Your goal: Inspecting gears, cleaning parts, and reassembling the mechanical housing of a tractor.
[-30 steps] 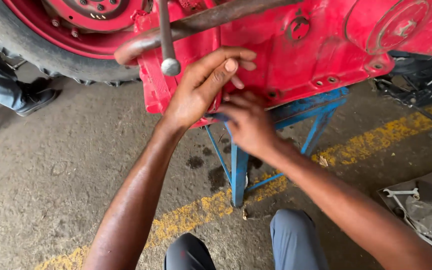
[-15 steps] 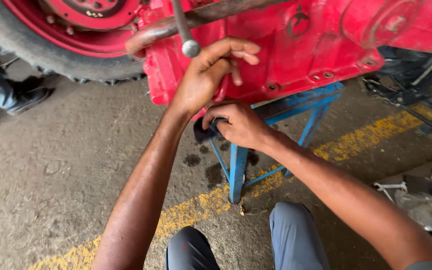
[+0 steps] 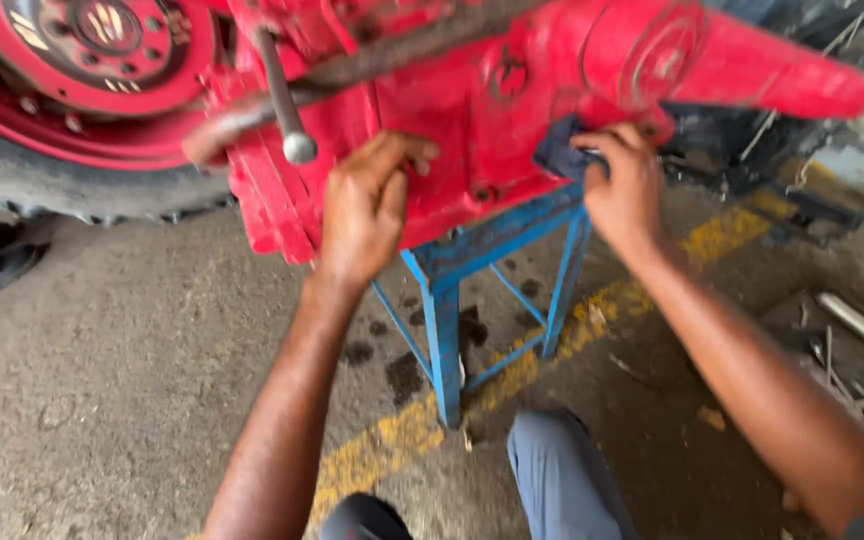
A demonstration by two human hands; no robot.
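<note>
Wiping is under way: the right hand (image 3: 624, 185) pinches a dark rag (image 3: 562, 152) against the red housing (image 3: 472, 110), the left hand (image 3: 367, 205) presses flat beside it, so the rag probably needs firm strokes.

The red housing (image 3: 472, 120) looked like painted metal with a smooth, slightly glossy coat, and the rod (image 3: 277, 80) across it was bare dull metal ending in a shiny knob. The right hand (image 3: 627, 185) pressed a dark blue rag (image 3: 557, 155) of soft matt cloth against that paint, above a stand (image 3: 447, 300) of blue-painted metal, scuffed and flat in finish. The floor (image 3: 102, 380) was rough, matt concrete with dark stains and a worn yellow painted line (image 3: 402, 440), and the tyre (image 3: 62, 185) was dull black rubber.
</note>
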